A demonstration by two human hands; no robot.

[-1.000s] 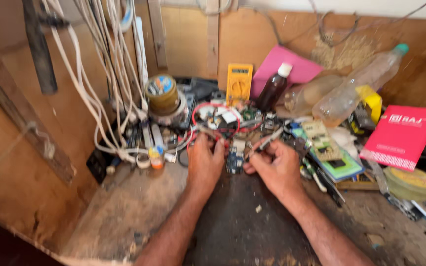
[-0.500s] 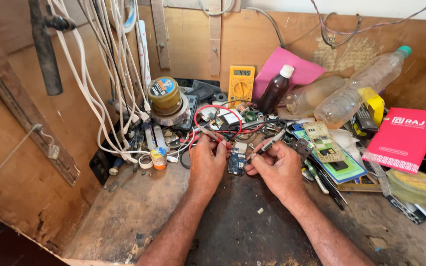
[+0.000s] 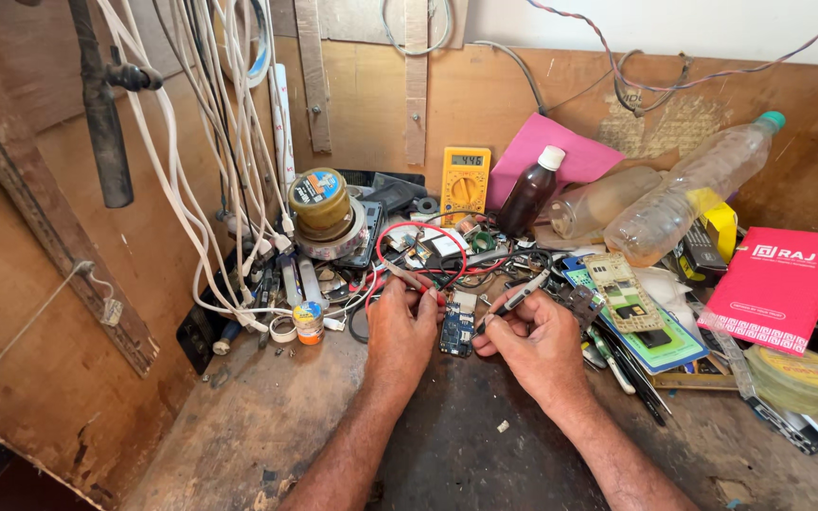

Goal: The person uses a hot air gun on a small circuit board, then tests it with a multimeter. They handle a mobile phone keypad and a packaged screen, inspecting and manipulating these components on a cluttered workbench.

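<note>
Left hand [image 3: 400, 326]: closed on a red-handled probe or small tool [image 3: 407, 278], its tip lying toward the small blue circuit board [image 3: 456, 331] just to the right of the fingers.
Right hand [image 3: 534, 339]: pinched together on a slim dark tool with a metal tip [image 3: 513, 299] — whether tweezers or a second probe I cannot tell — slanting up and away from the thumb.
Circuit board: lies flat on the desk [image 3: 267, 426] between the two hands, touching or almost touching both sets of fingertips.
Step in hand: by my reading, testing or picking at a point on the board, with both tools converging on it.
Next move calls for: a steady, fine placing of both tips on the board's small parts, with the wrists rested on the desk — the tangle of red and black leads [image 3: 418, 248] just beyond the fingers could snag.
Beyond the hands: a yellow multimeter [image 3: 464, 182] stands upright against the back wall, its display lit; a dark brown bottle with a white cap [image 3: 530, 194] stands just to its right.
Beyond the left hand: a round tin with a dark printed lid [image 3: 319, 201] sits on a tape roll; a small jar with a coloured label [image 3: 308, 320] stands near the white cables [image 3: 177, 203].
Right of the right hand: a green-and-blue flat packet [image 3: 657, 343] carries a bare phone board; farther right lie a flat red box with white print [image 3: 774, 287] and a yellowish tape roll [image 3: 799, 378].
Back right: two clear plastic bottles [image 3: 688, 194] lie tilted in front of a pink sheet [image 3: 546, 156].
</note>
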